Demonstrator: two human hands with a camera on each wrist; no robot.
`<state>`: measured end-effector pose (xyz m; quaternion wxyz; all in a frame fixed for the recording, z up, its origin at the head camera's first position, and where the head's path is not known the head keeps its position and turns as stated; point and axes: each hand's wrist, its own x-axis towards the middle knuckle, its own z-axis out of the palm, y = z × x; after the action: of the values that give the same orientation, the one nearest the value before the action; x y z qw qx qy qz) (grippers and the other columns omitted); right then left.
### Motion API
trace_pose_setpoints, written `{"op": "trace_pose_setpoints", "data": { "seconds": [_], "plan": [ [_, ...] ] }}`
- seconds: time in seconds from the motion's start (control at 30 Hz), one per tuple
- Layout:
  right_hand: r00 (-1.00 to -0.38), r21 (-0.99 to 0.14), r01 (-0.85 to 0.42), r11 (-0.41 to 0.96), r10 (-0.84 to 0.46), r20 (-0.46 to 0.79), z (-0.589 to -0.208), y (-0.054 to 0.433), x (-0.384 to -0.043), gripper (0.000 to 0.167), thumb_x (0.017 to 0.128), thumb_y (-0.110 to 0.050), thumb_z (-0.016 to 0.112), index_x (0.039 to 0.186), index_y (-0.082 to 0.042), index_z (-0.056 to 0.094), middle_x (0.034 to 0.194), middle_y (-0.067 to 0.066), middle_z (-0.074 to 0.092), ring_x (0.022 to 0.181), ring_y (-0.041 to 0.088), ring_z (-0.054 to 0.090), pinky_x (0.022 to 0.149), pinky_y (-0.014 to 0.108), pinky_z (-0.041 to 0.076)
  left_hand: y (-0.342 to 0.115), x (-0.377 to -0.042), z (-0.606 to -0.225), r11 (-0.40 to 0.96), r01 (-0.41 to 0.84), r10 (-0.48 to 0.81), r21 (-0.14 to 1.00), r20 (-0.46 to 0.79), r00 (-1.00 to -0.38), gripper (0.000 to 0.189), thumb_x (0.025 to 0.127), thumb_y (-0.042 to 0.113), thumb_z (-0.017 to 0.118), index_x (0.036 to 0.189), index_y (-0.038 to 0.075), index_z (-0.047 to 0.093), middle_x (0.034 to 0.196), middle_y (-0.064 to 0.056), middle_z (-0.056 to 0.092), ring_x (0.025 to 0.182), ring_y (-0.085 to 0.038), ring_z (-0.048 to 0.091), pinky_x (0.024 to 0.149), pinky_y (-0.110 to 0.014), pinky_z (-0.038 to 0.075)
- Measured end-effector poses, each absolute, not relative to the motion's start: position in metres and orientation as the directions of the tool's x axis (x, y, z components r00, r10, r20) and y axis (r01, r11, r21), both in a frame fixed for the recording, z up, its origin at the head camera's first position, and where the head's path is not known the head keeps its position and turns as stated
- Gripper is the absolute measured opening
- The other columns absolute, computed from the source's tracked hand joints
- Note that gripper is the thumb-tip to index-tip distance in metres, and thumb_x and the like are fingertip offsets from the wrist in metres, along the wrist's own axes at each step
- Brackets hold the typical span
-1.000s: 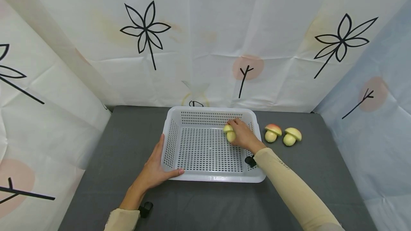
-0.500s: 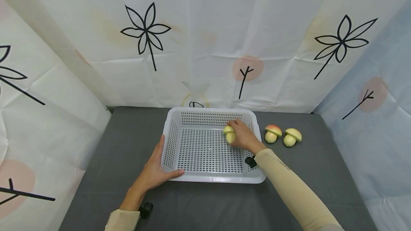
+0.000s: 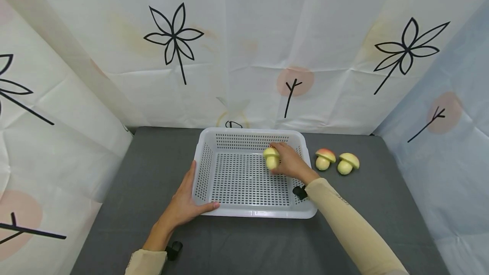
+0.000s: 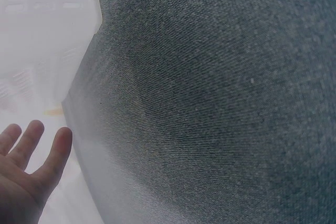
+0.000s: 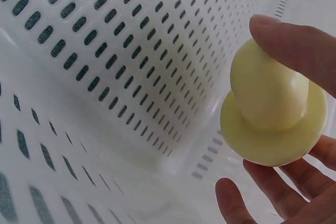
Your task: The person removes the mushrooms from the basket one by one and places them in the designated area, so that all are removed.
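My right hand (image 3: 290,162) pinches a pale yellow toy mushroom (image 3: 271,158) inside the white perforated plastic basket (image 3: 250,214). Seen from the right wrist, the thumb lies on the stem of the mushroom (image 5: 273,95) and other fingers are at its cap. The mushroom appears held over the basket's floor, towards its right side. My left hand (image 3: 183,205) rests against the basket's front left corner, its thumb along the front rim and its fingers straight by the left side. In the left wrist view, the fingers of the left hand (image 4: 31,174) are spread beside the basket wall.
Two more toy mushrooms lie on the grey table (image 3: 153,173) right of the basket: one with a reddish cap (image 3: 324,158) and one with a yellow-green cap (image 3: 347,163). White patterned cloth (image 3: 244,46) hangs behind the table and at both sides.
My right hand has shifted the mushroom slightly to the left within the basket. The left hand and the basket stay where they were.
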<state>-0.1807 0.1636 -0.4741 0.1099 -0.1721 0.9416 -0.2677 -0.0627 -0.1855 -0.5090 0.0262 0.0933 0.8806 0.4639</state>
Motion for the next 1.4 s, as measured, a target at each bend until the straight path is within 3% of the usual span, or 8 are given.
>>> {"op": "trace_pose_setpoints", "data": {
  "seconds": [0.73, 1.4],
  "plan": [
    [-0.922, -0.605, -0.300, 0.738, -0.387, -0.015, -0.437, 0.161, -0.170, 0.091, 0.072, -0.012, 0.093, 0.149, -0.002, 0.046, 0.143, 0.018, 0.050, 0.123, 0.037, 0.054, 0.100, 0.053, 0.045, -0.186, -0.062, -0.508, 0.560, 0.134, 0.183, 0.818, 0.036, -0.982, 0.138, 0.067, 0.053, 0.092, 0.164, 0.028, -0.002, 0.168, -0.007, 0.015, 0.144, -0.040, 0.031, 0.104, -0.071, 0.030],
    [-0.920, -0.592, -0.358, 0.723, -0.383, 0.089, -0.407, 0.171, -0.156, 0.092, 0.073, -0.017, 0.093, 0.150, -0.006, 0.045, 0.145, 0.016, 0.049, 0.126, 0.038, 0.052, 0.099, 0.057, 0.044, -0.186, -0.064, -0.511, 0.563, 0.139, 0.187, 0.814, 0.038, -0.982, 0.138, 0.067, 0.053, 0.092, 0.164, 0.028, -0.004, 0.168, -0.007, 0.013, 0.146, -0.041, 0.029, 0.103, -0.072, 0.030]
  ]
}}
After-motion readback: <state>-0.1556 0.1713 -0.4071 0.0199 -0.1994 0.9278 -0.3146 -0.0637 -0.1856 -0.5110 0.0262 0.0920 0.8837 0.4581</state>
